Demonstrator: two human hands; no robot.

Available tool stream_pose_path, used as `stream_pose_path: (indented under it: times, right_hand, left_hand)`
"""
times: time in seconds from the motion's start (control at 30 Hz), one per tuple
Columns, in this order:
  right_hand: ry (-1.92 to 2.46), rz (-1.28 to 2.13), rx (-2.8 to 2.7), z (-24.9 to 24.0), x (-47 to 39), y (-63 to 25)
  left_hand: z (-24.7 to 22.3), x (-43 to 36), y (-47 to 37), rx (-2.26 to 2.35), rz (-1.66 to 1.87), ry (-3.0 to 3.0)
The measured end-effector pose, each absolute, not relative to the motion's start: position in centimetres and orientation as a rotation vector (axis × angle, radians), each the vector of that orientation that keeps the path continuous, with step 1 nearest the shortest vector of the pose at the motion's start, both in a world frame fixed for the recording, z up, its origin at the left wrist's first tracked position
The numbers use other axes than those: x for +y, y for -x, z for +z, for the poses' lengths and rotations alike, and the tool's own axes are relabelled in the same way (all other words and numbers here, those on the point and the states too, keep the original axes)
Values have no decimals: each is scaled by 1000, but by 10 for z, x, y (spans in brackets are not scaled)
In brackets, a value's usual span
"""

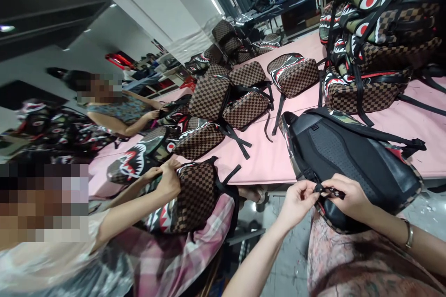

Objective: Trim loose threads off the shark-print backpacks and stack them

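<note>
A backpack [344, 158] lies with its black padded back panel facing up, partly on the pink table edge and partly over my lap. My left hand [300, 202] pinches the end of a black strap [318, 188] at the bag's near left corner. Closed on a dark strap piece [332, 191] just beside it is my right hand [351, 199], with a bracelet on that wrist. My two hands are close together, and the fingers partly hide the strap between them. One shoulder strap [379, 134] stretches across the far side of the backpack.
Brown checked backpacks [209, 93] with shark-mouth prints spread along the pink table [258, 162]. A tall stack of backpacks [379, 32] stands at the back right. To the left, a co-worker [139, 204] handles a checked bag [197, 190]; another person [118, 106] works farther back.
</note>
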State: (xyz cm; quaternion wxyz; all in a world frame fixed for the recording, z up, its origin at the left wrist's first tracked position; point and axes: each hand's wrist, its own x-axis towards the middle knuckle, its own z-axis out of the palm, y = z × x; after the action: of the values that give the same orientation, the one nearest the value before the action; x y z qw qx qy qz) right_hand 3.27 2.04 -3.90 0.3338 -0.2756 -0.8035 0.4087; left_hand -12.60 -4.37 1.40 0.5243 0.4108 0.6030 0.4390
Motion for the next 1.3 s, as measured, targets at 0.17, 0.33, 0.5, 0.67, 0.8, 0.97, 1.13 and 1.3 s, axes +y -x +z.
stream_pose_path:
  times: [0.17, 0.33, 0.5, 0.67, 0.8, 0.97, 1.13, 1.3]
  right_hand:
    - [723, 1035, -1952, -37, 17, -24]
    - [678, 1214, -1913, -38, 24, -15]
    - [540, 1243, -1943, -38, 28, -11]
    - [620, 1344, -2035, -34, 32, -13]
    - [691, 1578, -2019, -32, 35, -14]
    - [739, 2071, -1709, -34, 32, -15]
    - [768, 2170, -1598, -35, 28, -17]
    - [842, 2039, -1540, -35, 29, -23]
  left_hand:
    - [20, -42, 121, 1754, 977, -1332]
    - [25, -47, 119, 1966, 940, -1637]
    - [23, -50, 120, 2083, 870, -1703]
    - [10, -45, 129, 1790, 840, -1407]
    - [1, -46, 130, 1475, 889, -1123]
    - [-3, -52, 125, 1294, 955, -914]
    - [-10, -55, 119, 1339, 993, -876]
    - [-12, -51, 112, 1355, 1026, -907]
